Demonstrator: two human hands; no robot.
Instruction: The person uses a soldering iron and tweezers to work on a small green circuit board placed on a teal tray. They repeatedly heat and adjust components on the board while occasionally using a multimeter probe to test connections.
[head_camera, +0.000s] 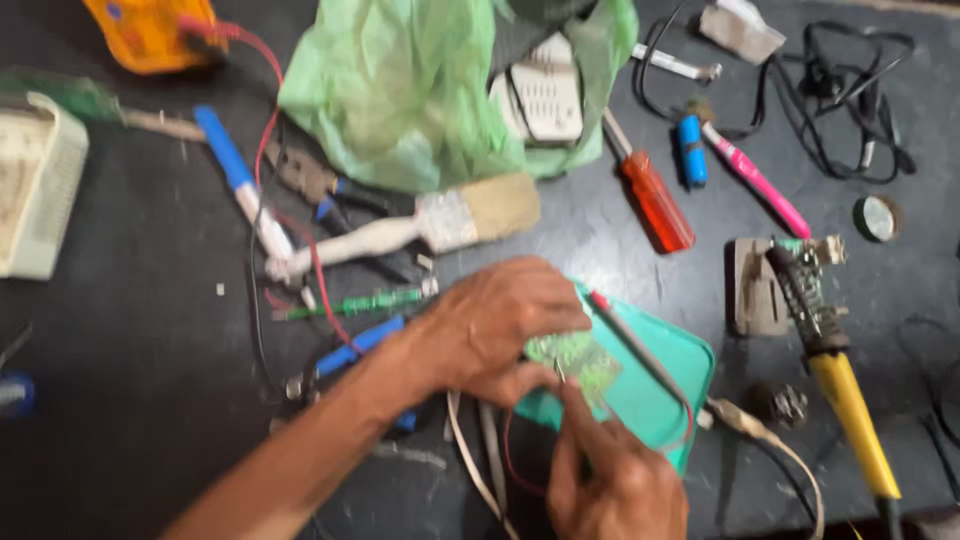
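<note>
Head view looks down on a dark bench strewn with tools, and the work sits near the bench's near edge, a little right of centre. A small green circuit board (572, 358) lies on a teal plastic tray (680, 365), close to the tray's left end. The left hand (500, 325) comes in from the near-left corner, forearm slanting up toward the middle, and curls over the board from its left side; its grip is narrow, fingers closed around the board's left edge and pinning it to the tray. The right hand (615, 480) rises from the near edge, directly below the board, with thumb and forefinger pinched together at the board's near side; motion blur hides whether anything thin is held between them.

So the board lies just right of the left grip and just above the right one, both touching or almost touching it, the left covering more of it. A slim grey probe with a red tip (635, 345) lies on the tray, its long axis running diagonally from the board's far-left toward the tray's near-right corner, just beside the board on its right.

Farther right, well apart, a yellow-handled soldering iron (845, 400) rests in its stand, pointing toward the far edge. A paintbrush (440, 225) and a red-handled screwdriver (655, 200) lie beyond the hands, below a green plastic bag (400, 90).
</note>
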